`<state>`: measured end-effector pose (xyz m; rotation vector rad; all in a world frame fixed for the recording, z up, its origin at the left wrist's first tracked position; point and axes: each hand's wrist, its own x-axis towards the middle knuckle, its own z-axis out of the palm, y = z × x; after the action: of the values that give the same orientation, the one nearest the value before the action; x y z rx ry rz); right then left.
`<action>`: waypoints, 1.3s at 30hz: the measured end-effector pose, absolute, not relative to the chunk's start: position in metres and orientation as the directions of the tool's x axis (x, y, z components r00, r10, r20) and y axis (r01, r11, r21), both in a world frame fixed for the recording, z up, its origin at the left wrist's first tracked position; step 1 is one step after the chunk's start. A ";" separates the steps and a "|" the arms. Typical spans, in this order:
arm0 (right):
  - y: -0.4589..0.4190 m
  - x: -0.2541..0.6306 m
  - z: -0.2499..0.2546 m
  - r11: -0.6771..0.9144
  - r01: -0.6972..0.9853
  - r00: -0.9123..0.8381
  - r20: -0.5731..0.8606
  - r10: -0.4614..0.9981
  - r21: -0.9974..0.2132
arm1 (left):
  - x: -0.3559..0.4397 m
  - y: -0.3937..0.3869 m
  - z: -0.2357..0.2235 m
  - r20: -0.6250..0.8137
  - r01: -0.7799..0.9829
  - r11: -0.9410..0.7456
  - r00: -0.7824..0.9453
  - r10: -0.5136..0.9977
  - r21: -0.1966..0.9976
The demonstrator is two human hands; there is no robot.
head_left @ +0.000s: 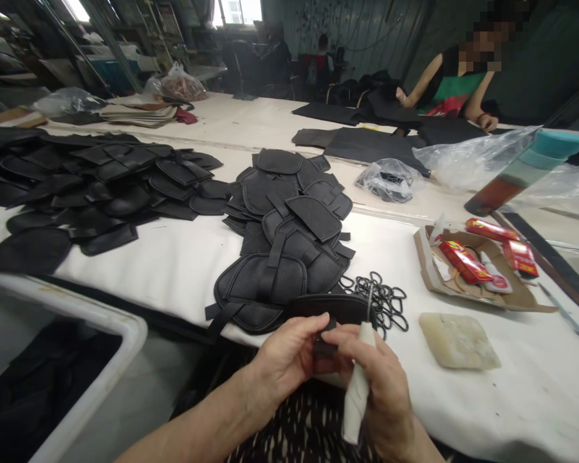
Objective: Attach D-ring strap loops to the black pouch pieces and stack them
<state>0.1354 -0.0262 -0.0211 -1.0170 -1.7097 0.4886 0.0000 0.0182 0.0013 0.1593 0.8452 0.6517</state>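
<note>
My left hand (287, 352) is closed, pinching a short black strap (324, 347) close to my body at the table edge. My right hand (386, 386) has its fingers on the same strap. It also grips an awl-like tool with a white wrapped handle (356, 408), whose thin metal shaft points up and away. Just beyond my fingers lies a curved black padded piece (332, 305), partly covered by the hands. Black D-shaped rings (386, 299) are heaped behind the tool's shaft. A stack of black leather-like pads with straps (282, 283) rises ahead of my left hand.
On the right lie a yellowish block (458, 341), a cardboard tray (427, 273) with red boxes and glue tubes, and a tilted bottle (525, 173). Black pieces (125, 170) pile up left. A white bin (125, 325) stands lower left. Another person (448, 83) works across the table.
</note>
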 end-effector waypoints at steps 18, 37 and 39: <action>-0.025 0.139 -0.005 0.717 0.563 -0.310 0.699 0.644 -0.411 | 0.007 0.013 -0.008 -0.587 -0.510 0.643 0.295 0.754 0.571; -0.025 0.129 -0.014 0.104 0.502 0.098 0.176 0.979 -0.858 | 0.013 -0.006 -0.012 -0.491 -0.474 0.520 0.195 0.849 0.711; -0.026 0.128 -0.014 0.086 0.521 0.102 0.162 0.981 -0.849 | 0.013 -0.009 -0.015 -0.545 -0.495 0.522 0.111 0.831 0.695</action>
<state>0.1284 -0.0262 -0.0135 -1.5487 -1.5321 0.6983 0.0131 -0.0089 -0.0153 0.3822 1.0709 1.0086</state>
